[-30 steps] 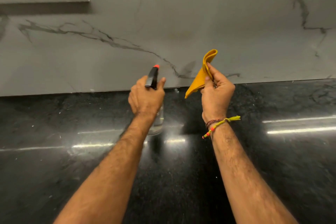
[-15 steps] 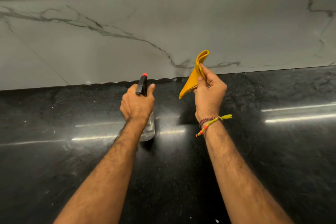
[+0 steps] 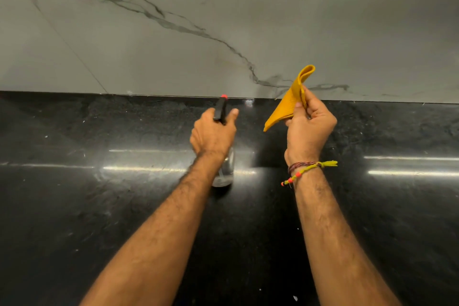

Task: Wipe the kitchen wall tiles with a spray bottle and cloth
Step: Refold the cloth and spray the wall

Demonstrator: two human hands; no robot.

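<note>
Our left hand (image 3: 213, 135) clenched round the spray bottle (image 3: 223, 156), nozzle toward the wall tiles (image 3: 223, 7); our right hand (image 3: 309, 129) beside the bottle, pinching the folded yellow cloth (image 3: 288, 102)

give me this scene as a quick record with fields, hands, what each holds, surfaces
left hand: closed around the clear plastic spray bottle with black head and red nozzle tip, nozzle toward the wall
right hand: pinching a folded mustard-yellow cloth, raised, not touching the wall
right wrist: braided thread bands with orange beads
wall: pale grey marble-look tiles with dark veins
counter: glossy black speckled stone countertop
bottle contact with counter: cannot tell
task stage: cloth not yet on the tiles
</note>
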